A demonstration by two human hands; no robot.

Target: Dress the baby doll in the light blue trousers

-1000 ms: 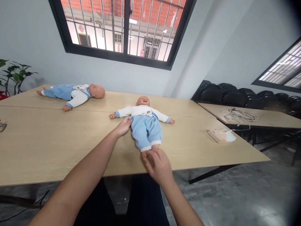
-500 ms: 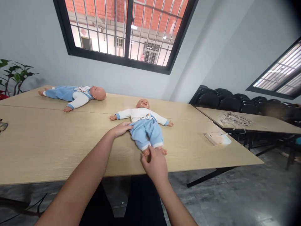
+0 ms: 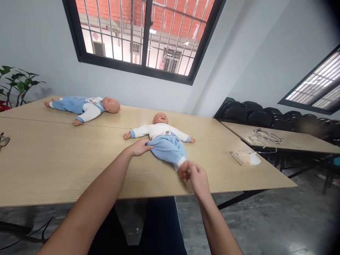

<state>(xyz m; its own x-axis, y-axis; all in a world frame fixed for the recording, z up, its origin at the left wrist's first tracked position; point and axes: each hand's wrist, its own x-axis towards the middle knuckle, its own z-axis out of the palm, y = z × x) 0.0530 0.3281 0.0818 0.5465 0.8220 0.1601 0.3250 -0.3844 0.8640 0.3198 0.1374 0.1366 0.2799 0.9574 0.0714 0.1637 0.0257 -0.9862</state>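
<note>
A baby doll (image 3: 163,140) in a white top and light blue trousers lies on its back on the wooden table (image 3: 66,159), head away from me. My left hand (image 3: 139,146) is closed on the waistband of the trousers at the doll's hip. My right hand (image 3: 196,176) pinches the doll's feet near the table's front edge and has them pulled off to the right. A second doll (image 3: 85,106) in the same clothes lies on its side at the far left of the table.
A small white and tan box (image 3: 245,157) sits at the table's right end. Another table (image 3: 281,139) with tangled cables stands to the right, black chairs (image 3: 265,113) behind it. A potted plant (image 3: 16,85) is at far left. Glasses (image 3: 4,141) lie at the left edge.
My right hand has drawn the doll's feet to the right, swinging its legs that way. My left hand has stayed at the doll's hip.
</note>
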